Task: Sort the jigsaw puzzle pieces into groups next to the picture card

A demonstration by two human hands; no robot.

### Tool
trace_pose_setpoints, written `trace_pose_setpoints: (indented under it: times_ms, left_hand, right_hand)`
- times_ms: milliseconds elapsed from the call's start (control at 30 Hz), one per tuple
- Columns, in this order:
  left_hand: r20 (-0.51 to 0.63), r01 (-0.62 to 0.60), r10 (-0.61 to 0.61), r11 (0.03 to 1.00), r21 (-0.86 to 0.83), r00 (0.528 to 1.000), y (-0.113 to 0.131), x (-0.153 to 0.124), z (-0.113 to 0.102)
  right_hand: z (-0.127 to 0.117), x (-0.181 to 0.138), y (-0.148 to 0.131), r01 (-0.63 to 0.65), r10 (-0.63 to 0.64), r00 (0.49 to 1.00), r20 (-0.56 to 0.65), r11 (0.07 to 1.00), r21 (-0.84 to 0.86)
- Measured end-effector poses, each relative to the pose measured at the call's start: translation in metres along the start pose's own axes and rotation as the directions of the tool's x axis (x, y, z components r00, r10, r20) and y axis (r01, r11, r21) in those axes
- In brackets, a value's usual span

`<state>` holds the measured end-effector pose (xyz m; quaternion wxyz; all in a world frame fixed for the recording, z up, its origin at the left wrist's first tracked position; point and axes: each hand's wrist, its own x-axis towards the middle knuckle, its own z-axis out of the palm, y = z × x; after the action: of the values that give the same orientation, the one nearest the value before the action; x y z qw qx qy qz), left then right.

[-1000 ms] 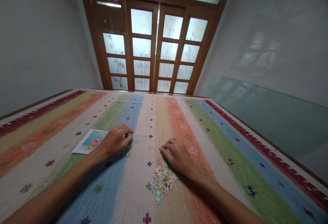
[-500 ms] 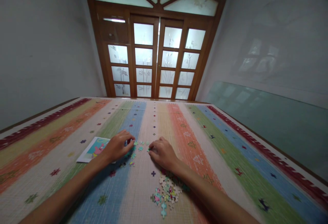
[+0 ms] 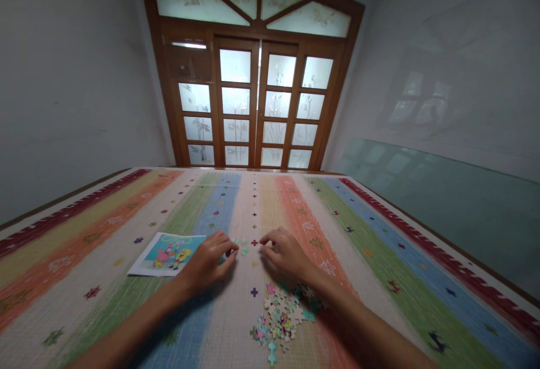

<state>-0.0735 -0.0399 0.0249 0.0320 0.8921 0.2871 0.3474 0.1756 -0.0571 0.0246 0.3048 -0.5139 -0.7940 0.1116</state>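
My left hand [image 3: 214, 261] is over the cloth just left of several small pale-green puzzle pieces [image 3: 243, 250]. Its thumb and forefinger curl together in a pinch; whether a piece is between them is too small to tell. Across a short gap, my right hand [image 3: 283, 252] hovers with thumb and forefinger apart and nothing visible between them. Below its wrist lies a loose heap of puzzle pieces [image 3: 280, 313], partly covered by the forearm. A picture card [image 3: 169, 253] with a pink and a yellow cartoon figure lies left of my left hand, which covers its right edge.
A striped, patterned tablecloth [image 3: 371, 301] spreads over the wide table. Wooden doors with frosted panes [image 3: 236, 100] stand beyond its far edge. A pale green panel [image 3: 442, 189] runs along the right wall.
My left hand has moved right, uncovering more of the card and covering pieces seen before. My right hand has drawn slightly right, away from the small pieces. The view has tilted up a little.
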Motion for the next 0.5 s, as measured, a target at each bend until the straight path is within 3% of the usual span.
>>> trace_pose_setpoints:
  times_ms: [100,267,400,500]
  left_hand:
    - [0.062,-0.043,0.05,0.994,-0.098,0.997,0.028,-0.006,0.014]
    - [0.208,0.032,0.019,0.97,-0.24,0.978,0.07,-0.018,0.026]
    - [0.324,0.015,0.05,0.981,-0.196,0.945,0.081,-0.03,0.034]
    - [0.34,-0.004,0.075,0.979,-0.204,0.937,0.079,-0.035,0.038]
  right_hand:
    - [-0.018,-0.016,0.02,-0.048,0.048,0.999,-0.009,0.999,0.018]
    - [-0.045,-0.054,0.044,-0.092,0.092,0.996,0.001,0.994,0.054]
    - [-0.055,-0.084,0.045,-0.085,0.075,0.991,0.108,0.993,0.087]
    - [-0.054,-0.099,0.041,-0.091,0.073,0.986,0.148,0.989,0.116]
